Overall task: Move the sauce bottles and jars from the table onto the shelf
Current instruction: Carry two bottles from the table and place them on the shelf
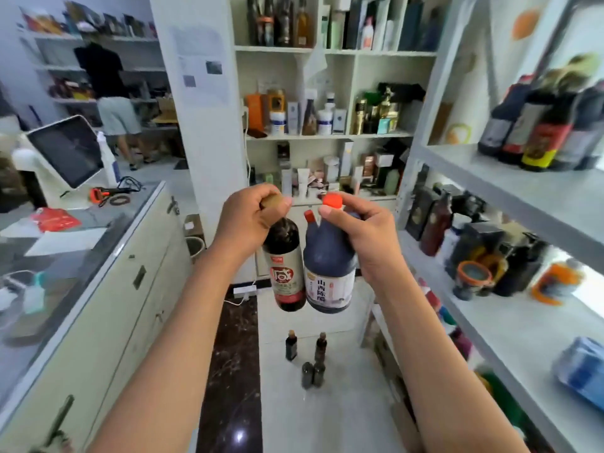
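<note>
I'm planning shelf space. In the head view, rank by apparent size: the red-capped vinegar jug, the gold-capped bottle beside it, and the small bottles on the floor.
1. vinegar jug, slightly bulkier
2. gold-capped bottle, similar height
3. small floor bottles, though farther from the camera

At the lower middle of the frame, four small dark bottles (pixel 309 358) stand upright on the pale floor (pixel 343 403), close together beside a dark marble strip (pixel 233 371). Along the right edge runs a white shelf (pixel 510 328): its upper board carries a row of dark sauce bottles (pixel 542 125) at the upper right, the board below holds boxes, dark bottles and an orange-rimmed jar (pixel 472 277), blurred.
</note>
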